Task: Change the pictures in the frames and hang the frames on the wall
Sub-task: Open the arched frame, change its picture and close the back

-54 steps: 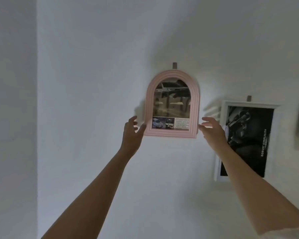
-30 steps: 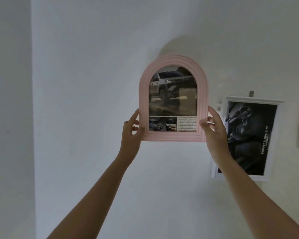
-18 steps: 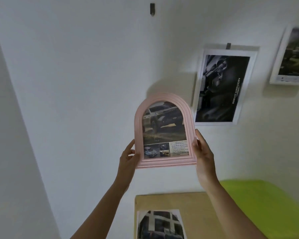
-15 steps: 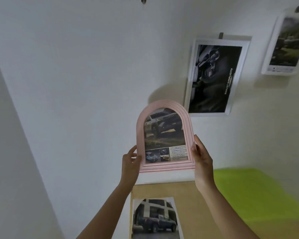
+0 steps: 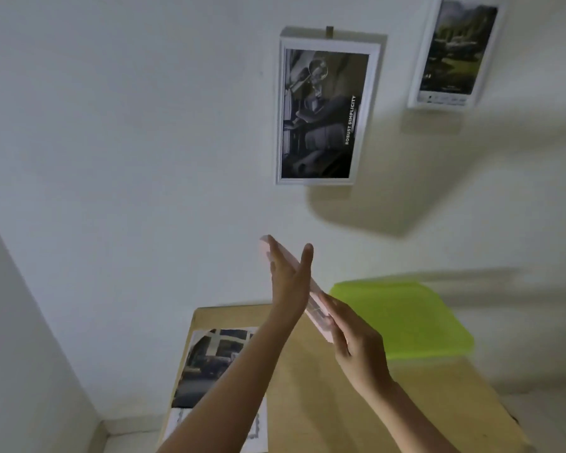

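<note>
The pink arched frame [image 5: 319, 318] is tilted and seen almost edge-on, above the wooden table [image 5: 340, 407]. My left hand [image 5: 288, 279] holds its upper part, fingers along one face and thumb on the other side. My right hand [image 5: 355, 341] grips its lower end. The picture in it is hidden at this angle. A loose printed picture of a car [image 5: 209, 364] lies on the table's left side, partly under my left forearm.
On the wall hang a white frame with a black-and-white picture [image 5: 321, 116] under a small hook [image 5: 329, 31], and a second white frame with a landscape [image 5: 451, 53] at the upper right. A lime-green sheet [image 5: 402, 318] lies at the table's far right.
Both hands took the pink frame off its wall hook, brought it down over the table and turned it from facing me to nearly edge-on. The view dropped toward the table.
</note>
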Demonstrator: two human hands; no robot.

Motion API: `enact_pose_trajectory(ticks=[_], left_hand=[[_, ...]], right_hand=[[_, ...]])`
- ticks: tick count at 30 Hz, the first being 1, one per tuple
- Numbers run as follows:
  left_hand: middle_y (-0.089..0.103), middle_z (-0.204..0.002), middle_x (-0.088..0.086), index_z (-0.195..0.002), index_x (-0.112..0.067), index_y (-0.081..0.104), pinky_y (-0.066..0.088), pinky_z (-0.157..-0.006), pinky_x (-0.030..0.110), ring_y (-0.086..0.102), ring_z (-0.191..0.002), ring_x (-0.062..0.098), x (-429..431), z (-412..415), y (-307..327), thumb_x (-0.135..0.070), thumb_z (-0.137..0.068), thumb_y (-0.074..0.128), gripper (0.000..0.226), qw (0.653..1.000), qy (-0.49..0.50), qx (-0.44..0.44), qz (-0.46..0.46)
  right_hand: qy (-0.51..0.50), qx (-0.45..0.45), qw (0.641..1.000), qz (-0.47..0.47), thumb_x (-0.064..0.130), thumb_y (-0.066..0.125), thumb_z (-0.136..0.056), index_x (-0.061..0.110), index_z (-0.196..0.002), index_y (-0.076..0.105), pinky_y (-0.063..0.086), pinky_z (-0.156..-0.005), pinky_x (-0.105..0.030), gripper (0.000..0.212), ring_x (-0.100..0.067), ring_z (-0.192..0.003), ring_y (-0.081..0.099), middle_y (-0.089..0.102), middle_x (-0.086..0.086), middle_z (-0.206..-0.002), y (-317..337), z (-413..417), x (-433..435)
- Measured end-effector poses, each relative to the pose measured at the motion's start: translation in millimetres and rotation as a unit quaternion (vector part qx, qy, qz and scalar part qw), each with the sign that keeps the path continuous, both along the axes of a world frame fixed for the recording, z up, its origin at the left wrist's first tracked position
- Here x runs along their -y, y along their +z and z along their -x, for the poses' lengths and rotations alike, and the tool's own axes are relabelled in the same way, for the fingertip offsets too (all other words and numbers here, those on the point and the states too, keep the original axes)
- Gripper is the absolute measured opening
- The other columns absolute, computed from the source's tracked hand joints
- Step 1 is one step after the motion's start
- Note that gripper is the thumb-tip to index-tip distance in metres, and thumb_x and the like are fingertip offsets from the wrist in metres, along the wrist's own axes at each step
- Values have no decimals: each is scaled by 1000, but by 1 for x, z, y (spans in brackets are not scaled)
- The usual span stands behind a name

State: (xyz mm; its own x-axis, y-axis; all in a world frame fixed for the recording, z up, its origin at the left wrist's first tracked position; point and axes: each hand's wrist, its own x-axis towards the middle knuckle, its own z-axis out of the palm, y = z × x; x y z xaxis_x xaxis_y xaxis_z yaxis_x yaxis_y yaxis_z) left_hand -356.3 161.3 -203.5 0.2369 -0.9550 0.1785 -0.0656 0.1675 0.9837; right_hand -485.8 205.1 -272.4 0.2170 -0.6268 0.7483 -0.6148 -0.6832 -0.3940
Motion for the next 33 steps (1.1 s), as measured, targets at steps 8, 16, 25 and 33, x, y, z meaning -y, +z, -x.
enact_pose_trajectory(ticks=[8,16,25,33], left_hand=[[11,-156,-2,-149,-26,-2,27,-113,41,25,-138,15,-23,25,-35,-15,-98,40,66,995,43,-89,5],[31,-149,8,-144,-37,19,38,-105,52,39,-132,29,-36,-27,-97,-26,-93,47,60,983,109,-144,-39],[51,-131,2,-132,-32,45,54,-77,33,56,-112,22,-56,-83,-167,-15,-97,40,40,973,70,-188,-117],[52,-121,-1,-125,-34,47,53,-83,36,55,-110,20,-53,-69,-218,-26,-98,39,29,978,33,-105,-178]], right_hand=[[46,-44,997,-30,20,50,-90,33,-132,48,55,-71,-25,44,-2,-103,61,57,14,-127,-13,35,-21],[197,41,955,-217,25,47,-94,26,-131,50,47,-91,-19,37,-3,-128,42,47,8,-138,-62,6,-39],[23,96,922,-375,13,52,-93,14,-129,51,42,-97,-30,35,-9,-111,49,52,-2,-125,-128,9,24],[-45,201,800,-564,17,51,-94,16,-126,54,42,-82,-27,33,-18,-111,54,59,-1,-121,-190,18,4]])
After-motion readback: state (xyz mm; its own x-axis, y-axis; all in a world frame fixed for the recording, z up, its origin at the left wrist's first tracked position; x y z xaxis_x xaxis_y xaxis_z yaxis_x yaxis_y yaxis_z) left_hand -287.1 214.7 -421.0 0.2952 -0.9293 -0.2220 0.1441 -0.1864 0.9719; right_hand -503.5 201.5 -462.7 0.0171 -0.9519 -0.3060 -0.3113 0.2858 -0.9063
